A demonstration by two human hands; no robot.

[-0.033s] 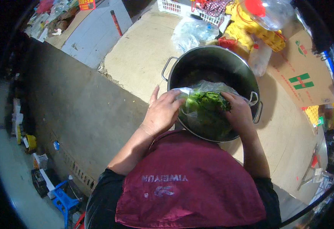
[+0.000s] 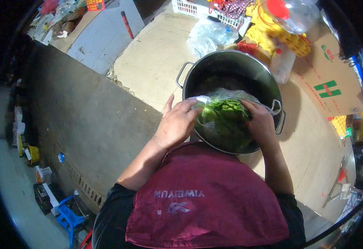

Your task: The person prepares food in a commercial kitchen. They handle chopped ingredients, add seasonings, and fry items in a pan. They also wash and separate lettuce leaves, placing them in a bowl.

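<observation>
A large, deep metal pot (image 2: pixel 231 62) stands in front of me, its inside dark. Over its near half, a clear plastic bag (image 2: pixel 206 123) is held open with leafy greens (image 2: pixel 227 107) in it. My left hand (image 2: pixel 177 122) grips the bag's left edge, one finger sticking out to the side. On the other side, my right hand (image 2: pixel 261 124) is closed on the right edge of the greens, its lower fingers hidden behind them. One bag handle (image 2: pixel 276 107) loops over the pot's right rim.
The pot rests on a pale surface (image 2: pixel 156 62). Behind it lie a crumpled plastic bag (image 2: pixel 212 35), a white basket (image 2: pixel 185 7) and yellow egg trays (image 2: pixel 258 31). A cardboard box (image 2: pixel 328 79) and clear jar (image 2: pixel 295 16) are at right. A blue stool (image 2: pixel 69 220) stands lower left.
</observation>
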